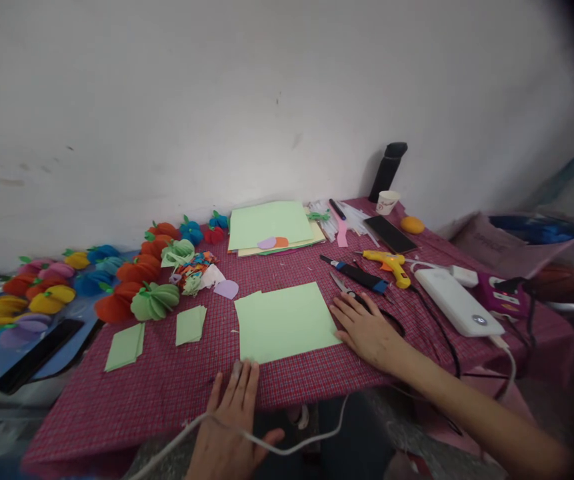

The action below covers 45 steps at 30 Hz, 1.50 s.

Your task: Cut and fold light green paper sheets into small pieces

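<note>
A pale green sheet of paper lies on the checked red cloth in front of me, with another sheet's edge showing at its upper left. My left hand rests flat at the near left corner of the sheet, fingers stretched out, and a white cable crosses over it. At the sheet's right edge lies my right hand, palm down with fingers extended. Just beyond it the blades of a pair of scissors show; their dark handles are partly hidden by this hand. Small green paper pieces lie to the left.
Paper pumpkins crowd the left side beside paper scraps. A stack of coloured paper lies at the back. On the right are a utility knife, yellow glue gun, phone, white power bank, paper cup and cables.
</note>
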Tool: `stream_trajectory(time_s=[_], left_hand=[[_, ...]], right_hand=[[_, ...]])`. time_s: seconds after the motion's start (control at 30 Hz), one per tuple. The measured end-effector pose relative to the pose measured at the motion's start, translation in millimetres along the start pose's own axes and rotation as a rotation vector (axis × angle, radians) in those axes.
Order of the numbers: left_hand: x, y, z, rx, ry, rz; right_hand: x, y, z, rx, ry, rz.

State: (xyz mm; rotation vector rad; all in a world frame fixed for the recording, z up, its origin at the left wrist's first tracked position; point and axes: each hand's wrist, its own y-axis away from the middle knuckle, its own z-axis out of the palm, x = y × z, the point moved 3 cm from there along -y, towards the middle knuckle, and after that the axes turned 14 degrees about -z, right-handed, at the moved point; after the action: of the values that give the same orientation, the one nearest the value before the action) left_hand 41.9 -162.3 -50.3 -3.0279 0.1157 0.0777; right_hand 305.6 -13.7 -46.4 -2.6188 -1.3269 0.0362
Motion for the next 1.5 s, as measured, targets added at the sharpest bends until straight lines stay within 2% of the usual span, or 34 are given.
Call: stream_trajectory(time_s=[0.1, 0.2, 0.3, 0.37, 0.4, 0.5, 0.6, 0.8, 0.97, 1.07, 1.1, 1.2, 1.27, 1.37, 1.5], left_hand=[[-6.1, -6.0, -16.8, 0.014, 0.037, -0.015], [-8.9, -28.1, -39.7, 0.018, 0.075, -0.09], [-0.8, -62.3, -58.5, 0.007, 0.109, -0.075], [10.1, -86.3, -64.7, 0.002, 0.113, -0.048], [16.8, -97.4, -65.1, -0.012, 0.107, -0.028], [36.3, -124.6, -57.0, -0.102, 0.062, -0.008], [49.8, -140.5, -43.0, -0.196, 0.025, -0.012], [55.1, -150.6, -26.9, -0.206, -0.001, -0.056], [53.4, -152.2, -21.2, -0.185, 0.02, -0.072], [41.0, -157.5, -26.7, -0.07, 0.17, -0.11], [32.2, -160.7, -31.0, 0.017, 0.258, -0.164], [-5.1, -170.5, -45.7, 0.405, 0.557, -0.398], [-28.9, -177.2, -48.3, 0.551, 0.775, -0.514], [-50.7, -187.2, -42.5, 0.526, 1.065, -0.592], [-55.2, -192.7, -34.0, 0.361, 1.382, -0.489]], right_hand=[[4.6, -3.0, -10.9, -0.011, -0.04, -0.018], [16.5, -21.4, -26.2, -0.023, -0.152, -0.027], [38.4, -53.4, -34.1, -0.018, -0.327, 0.076], [52.5, -76.6, -30.8, -0.081, -0.403, 0.172], [57.4, -87.2, -27.2, -0.136, -0.427, 0.205], [62.4, -113.1, -17.7, -0.185, -0.429, 0.206], [59.6, -125.0, -9.3, -0.218, -0.398, 0.199], [59.5, -124.1, 2.2, -0.239, -0.425, 0.181], [61.2, -119.9, -0.2, -0.238, -0.521, 0.11], [64.1, -117.1, -6.5, -0.19, -0.588, 0.076], [66.1, -116.3, -9.0, -0.148, -0.64, 0.074], [73.0, -115.1, -16.2, 0.032, -0.864, 0.094], [76.4, -115.3, -20.5, 0.147, -0.974, 0.126], [77.2, -116.8, -26.3, 0.276, -1.068, 0.146], [76.5, -118.2, -29.2, 0.355, -1.13, 0.13]])
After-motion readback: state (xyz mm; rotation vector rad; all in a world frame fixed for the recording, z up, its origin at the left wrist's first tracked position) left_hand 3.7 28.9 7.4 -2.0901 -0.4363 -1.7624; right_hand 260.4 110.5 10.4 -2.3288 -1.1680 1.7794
